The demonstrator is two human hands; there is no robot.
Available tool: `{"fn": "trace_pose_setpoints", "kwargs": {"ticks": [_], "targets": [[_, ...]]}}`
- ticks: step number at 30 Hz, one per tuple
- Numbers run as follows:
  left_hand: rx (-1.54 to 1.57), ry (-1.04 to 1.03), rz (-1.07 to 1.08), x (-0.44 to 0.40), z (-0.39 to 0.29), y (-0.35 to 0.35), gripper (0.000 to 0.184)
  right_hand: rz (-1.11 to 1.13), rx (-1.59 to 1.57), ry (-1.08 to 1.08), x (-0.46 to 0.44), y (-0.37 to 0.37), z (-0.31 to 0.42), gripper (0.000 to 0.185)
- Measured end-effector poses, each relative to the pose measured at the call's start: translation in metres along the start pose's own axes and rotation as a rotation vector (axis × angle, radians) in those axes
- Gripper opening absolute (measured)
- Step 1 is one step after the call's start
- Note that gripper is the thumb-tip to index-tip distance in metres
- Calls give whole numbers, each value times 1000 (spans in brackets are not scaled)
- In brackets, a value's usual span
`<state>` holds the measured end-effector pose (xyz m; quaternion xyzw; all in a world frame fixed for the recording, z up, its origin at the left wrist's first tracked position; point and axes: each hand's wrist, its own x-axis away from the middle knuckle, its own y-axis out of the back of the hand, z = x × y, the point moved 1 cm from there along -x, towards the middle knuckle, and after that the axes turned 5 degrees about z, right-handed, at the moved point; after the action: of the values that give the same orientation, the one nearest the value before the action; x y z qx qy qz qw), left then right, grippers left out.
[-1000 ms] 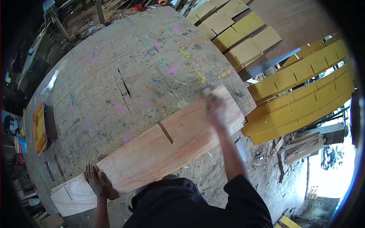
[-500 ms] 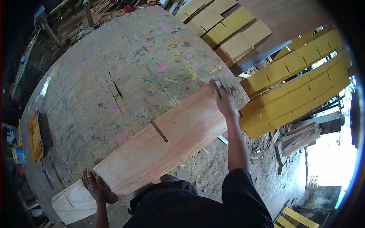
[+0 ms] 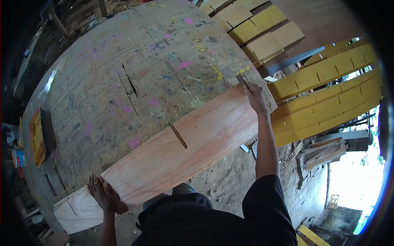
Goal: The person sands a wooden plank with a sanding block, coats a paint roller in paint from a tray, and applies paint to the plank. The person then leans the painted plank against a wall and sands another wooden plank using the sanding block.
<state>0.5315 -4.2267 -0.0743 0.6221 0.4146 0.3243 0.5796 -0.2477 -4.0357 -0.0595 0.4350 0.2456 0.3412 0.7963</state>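
Note:
A long pale wooden board (image 3: 213, 129) with a narrow slot cut into its far edge lies along the near side of the worktable. My left hand (image 3: 104, 194) rests flat on the board's left part, fingers stretched out. At the board's far right end, my right hand (image 3: 255, 96) is closed around a small dark flat block (image 3: 242, 80). The block's exact kind cannot be made out. It projects past the fingers at the board's end. Beneath the left hand, another slotted board (image 3: 78, 213) reaches out to the lower left.
The paint-spotted worktable (image 3: 102, 78) has a split in its top. A yellow-stained paint tray (image 3: 37, 137) is at its left edge. Yellow slotted boards (image 3: 328, 104) stand at the right, with wood offcuts (image 3: 324, 153) below. More boards (image 3: 262, 24) lie at the upper right.
My right hand and the dark block have shifted slightly right in the view, off toward the board's end corner. The left hand stays flat in place. The whole view has tilted a little.

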Motion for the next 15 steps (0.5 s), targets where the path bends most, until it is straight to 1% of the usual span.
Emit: {"fn": "trace_pose_setpoints", "kwargs": {"ticks": [1,2,4,6,7,9,10,12,13,14,15], "targets": [[-7,-14,-2,1,4,-2,54,-12,-52,-13,1,5,5,34],[-9,-16,-15,1,5,-6,55,39,-10,-119,22,21,19,33],[-1,4,-13,-2,-2,-1,55,-66,-130,-79,79,40,21,31],[5,17,-5,-2,-6,2,56,23,43,-122,122,61,-14,31],[-1,11,1,-3,-7,3,55,26,46,-113,120,62,-16,31],[-14,4,-5,-3,-4,4,55,35,-49,-164,115,59,-23,29],[-5,1,-10,-2,-1,2,54,-200,-55,-2,96,40,-13,29],[-14,-4,-6,0,1,-2,54,22,-20,-113,39,28,10,32],[1,-7,1,0,0,0,54,40,-13,-122,22,22,14,33],[17,-9,6,-1,0,2,54,30,47,-75,9,12,-3,32],[7,-8,7,-3,-1,1,54,34,37,-76,15,13,-9,32]]}}
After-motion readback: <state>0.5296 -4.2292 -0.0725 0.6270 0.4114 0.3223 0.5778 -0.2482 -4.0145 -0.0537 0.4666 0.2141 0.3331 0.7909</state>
